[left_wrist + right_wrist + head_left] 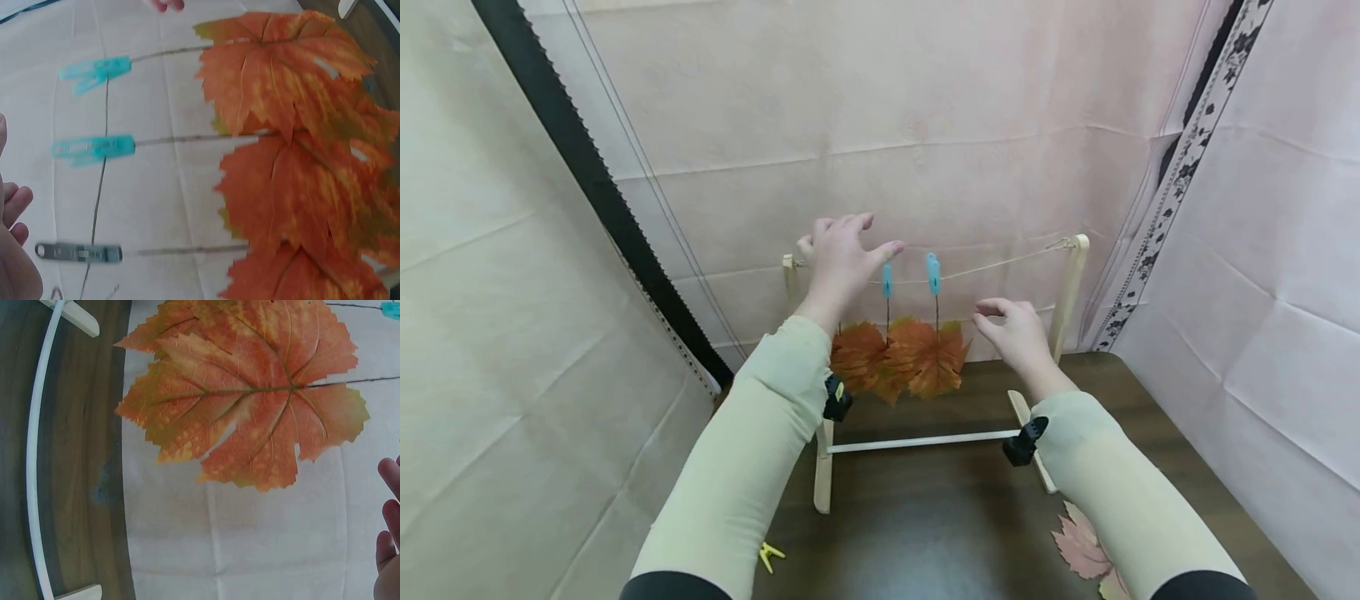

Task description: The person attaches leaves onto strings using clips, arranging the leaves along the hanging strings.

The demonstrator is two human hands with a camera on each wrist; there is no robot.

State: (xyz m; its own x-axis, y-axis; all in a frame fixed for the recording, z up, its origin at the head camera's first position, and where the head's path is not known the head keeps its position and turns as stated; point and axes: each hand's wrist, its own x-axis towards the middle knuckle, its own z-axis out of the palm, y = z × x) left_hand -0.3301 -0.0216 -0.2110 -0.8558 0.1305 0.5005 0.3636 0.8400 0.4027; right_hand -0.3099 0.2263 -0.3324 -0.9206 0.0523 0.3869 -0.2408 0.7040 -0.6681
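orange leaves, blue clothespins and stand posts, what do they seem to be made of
Orange leaves: probably printed fabric, mostly matte; the blotchy colour looks dyed on and the veins drawn.
Blue clothespins: likely smooth plastic, from their even, bright colour and slightly see-through look in the left wrist view.
Stand posts: perhaps pale wood, from the cream tone and rounded ends; no grain is clear.
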